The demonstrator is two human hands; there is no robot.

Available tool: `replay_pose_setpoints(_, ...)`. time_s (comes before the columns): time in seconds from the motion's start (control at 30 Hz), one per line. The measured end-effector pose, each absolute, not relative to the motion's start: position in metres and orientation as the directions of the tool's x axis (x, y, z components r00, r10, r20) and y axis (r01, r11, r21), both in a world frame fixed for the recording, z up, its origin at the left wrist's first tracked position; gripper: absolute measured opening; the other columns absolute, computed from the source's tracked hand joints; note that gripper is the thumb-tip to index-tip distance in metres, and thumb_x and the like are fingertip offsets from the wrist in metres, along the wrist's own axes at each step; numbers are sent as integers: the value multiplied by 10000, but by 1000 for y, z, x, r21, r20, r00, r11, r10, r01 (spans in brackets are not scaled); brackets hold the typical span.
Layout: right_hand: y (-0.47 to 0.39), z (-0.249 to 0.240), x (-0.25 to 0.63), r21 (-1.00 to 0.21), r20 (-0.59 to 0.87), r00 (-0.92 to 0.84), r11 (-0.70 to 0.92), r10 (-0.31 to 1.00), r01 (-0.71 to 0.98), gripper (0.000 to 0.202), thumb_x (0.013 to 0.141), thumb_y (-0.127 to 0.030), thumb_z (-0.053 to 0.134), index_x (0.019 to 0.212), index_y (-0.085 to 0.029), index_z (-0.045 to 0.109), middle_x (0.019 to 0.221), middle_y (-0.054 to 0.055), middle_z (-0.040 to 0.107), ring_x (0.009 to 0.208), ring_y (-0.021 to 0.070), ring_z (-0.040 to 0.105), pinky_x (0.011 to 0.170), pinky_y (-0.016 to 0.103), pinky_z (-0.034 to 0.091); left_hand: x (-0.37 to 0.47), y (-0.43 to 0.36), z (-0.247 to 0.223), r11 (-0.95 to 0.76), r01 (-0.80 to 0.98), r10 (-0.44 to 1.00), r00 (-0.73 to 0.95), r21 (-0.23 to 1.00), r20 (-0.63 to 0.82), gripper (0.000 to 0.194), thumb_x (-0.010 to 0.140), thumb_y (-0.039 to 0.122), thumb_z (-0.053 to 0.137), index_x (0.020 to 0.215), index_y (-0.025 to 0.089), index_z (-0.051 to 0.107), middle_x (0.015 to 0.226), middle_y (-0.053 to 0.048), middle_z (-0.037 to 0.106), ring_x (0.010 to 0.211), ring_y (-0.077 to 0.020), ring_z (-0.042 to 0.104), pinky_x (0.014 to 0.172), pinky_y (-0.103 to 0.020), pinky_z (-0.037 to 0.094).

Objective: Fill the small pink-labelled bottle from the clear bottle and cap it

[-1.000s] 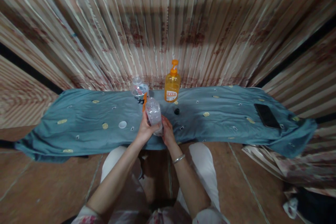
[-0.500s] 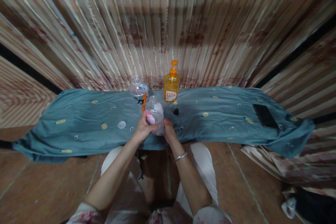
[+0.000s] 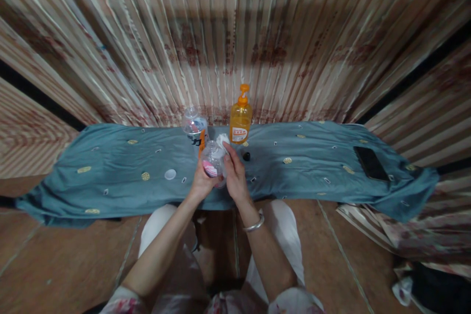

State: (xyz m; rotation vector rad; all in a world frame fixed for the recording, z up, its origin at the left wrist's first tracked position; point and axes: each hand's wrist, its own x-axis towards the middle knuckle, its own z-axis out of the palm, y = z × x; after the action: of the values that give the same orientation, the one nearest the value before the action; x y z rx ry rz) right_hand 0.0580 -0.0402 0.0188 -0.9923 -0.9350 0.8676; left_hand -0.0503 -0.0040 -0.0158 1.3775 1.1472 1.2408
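My left hand [image 3: 203, 179] is wrapped round a clear plastic bottle [image 3: 211, 156] with a pink and white label and an uncapped neck. In the fingers of my right hand [image 3: 235, 175] is a crumpled white tissue [image 3: 222, 141], held against the bottle's right side near the shoulder. Just behind, a larger clear bottle [image 3: 193, 125] with a black and orange label stands upright, its neck uncapped too. To the right of that stands an amber pump bottle [image 3: 241, 120] with an orange pump head.
A white round cap [image 3: 170, 174] lies left of my hands on the teal cloth [image 3: 121, 176] covering the narrow table. A small black cap [image 3: 246, 156] lies to the right. A black phone [image 3: 371, 163] rests at the right end. Pleated curtains [image 3: 235, 34] hang close behind.
My right hand has come up along the bottle's side, and the white tissue now shows in its fingers. The held bottle has shifted slightly down and left.
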Motion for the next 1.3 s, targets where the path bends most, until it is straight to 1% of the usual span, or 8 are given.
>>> replay_pose_setpoints(0.13,-50,21,52,-935,299,328,344,896,-89,548,932,-523,559,1435,-306,572,1641,11,419,1550,193,296,1295,441,158,-44,-5,-11,-163,10,987,14,987,163,786,536,283,822,1263,199,537,1130,-74,714,950,-242,695,874,-375,586)
replay_pose_setpoints(0.23,-54,7,50,-940,217,329,288,919,-184,604,911,-549,583,1459,-298,544,1639,17,419,1543,192,305,1299,440,132,-43,-5,-7,-158,31,987,-5,987,158,797,521,320,836,1245,191,530,1131,-84,699,1000,-267,691,901,-397,575)
replay_pose_setpoints(0.4,-50,-30,49,-925,40,337,162,941,-343,567,858,-597,638,1328,-278,636,1501,43,586,1415,201,480,1269,425,239,-48,-3,-1,-115,80,993,-22,990,117,756,443,356,878,1093,194,528,987,-30,672,900,-231,666,882,-382,541)
replay_pose_setpoints(0.53,-40,-56,48,-855,-128,305,50,944,-516,478,863,-597,650,1199,-260,684,1308,53,710,1237,200,611,1177,439,392,-50,-3,3,-87,77,996,-1,993,88,758,435,381,898,1074,211,528,973,-5,675,886,-205,657,870,-353,528)
replay_pose_setpoints(0.67,-30,-66,48,-727,-251,162,-75,954,-683,481,921,-600,578,1113,-174,693,1113,83,753,1019,208,702,956,458,552,-48,-7,8,-53,10,998,35,999,53,816,428,391,905,1128,216,524,1021,-20,689,914,-217,669,877,-365,533)
replay_pose_setpoints(0.83,-29,-62,47,-586,-304,-29,-211,952,-782,566,869,-694,513,1022,-196,734,916,81,796,920,251,735,814,429,605,-45,-9,10,-33,-34,998,46,999,34,874,421,349,897,1190,204,507,1051,-34,694,953,-239,680,915,-394,542)
replay_pose_setpoints(1.03,-37,-55,40,-505,-336,-110,-278,935,-817,590,848,-724,491,990,-206,733,856,80,793,898,253,744,800,421,615,-44,-7,4,-89,66,996,17,994,88,821,449,314,894,1179,199,536,1144,-72,698,1077,-273,679,973,-393,540)
replay_pose_setpoints(1.3,-42,-48,43,-500,-329,-48,-217,943,-838,573,825,-711,536,1043,-219,733,1012,77,804,983,252,739,843,416,616,-40,-12,-1,-118,60,993,5,991,118,928,466,386,943,1264,203,507,1250,-105,677,1139,-279,679,1004,-398,542)
